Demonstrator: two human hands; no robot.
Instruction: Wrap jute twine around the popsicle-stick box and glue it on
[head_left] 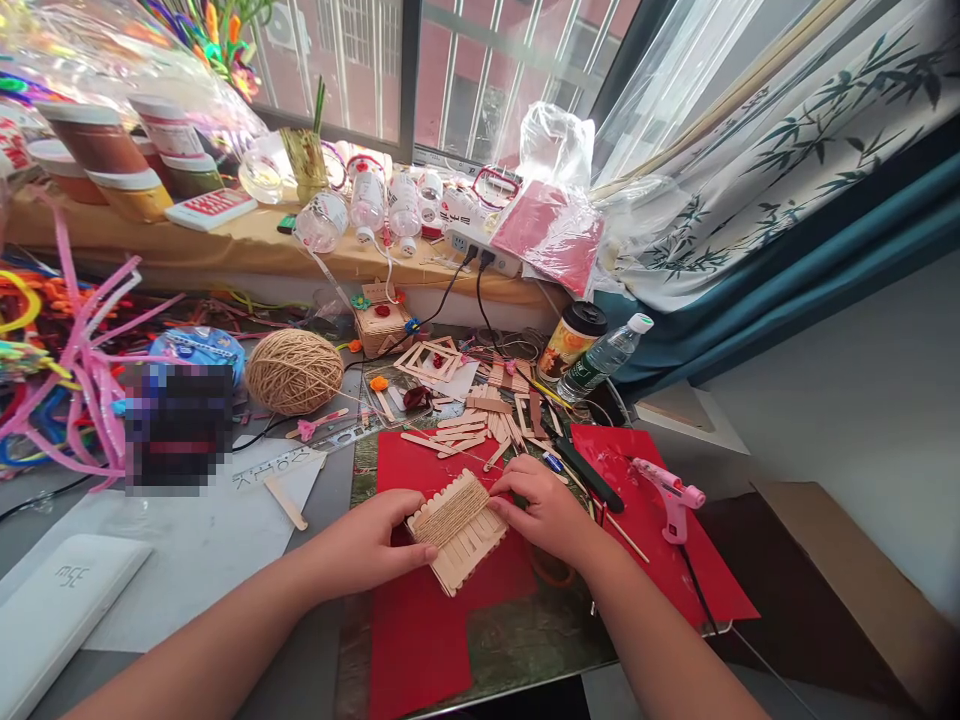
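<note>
A small box of wooden craft sticks (466, 558), its upper face partly covered by rows of twine (452, 508), is tilted between my hands above red paper (420, 640). My left hand (375, 540) grips its left side, thumb on the near face. At its upper right edge, my right hand (536, 505) has thumb and fingers pinched close to the end of the twine rows; whether they hold the twine or the edge is hard to tell. A ball of twine (294, 371) sits behind, to the left.
Loose craft sticks (469, 425) lie heaped behind the box. To the right are a pink glue gun (671, 495), a water bottle (606, 357) and a paper cup (571, 342). A white power bank (71, 610) lies front left. Pipe cleaners (75, 370) crowd the left side.
</note>
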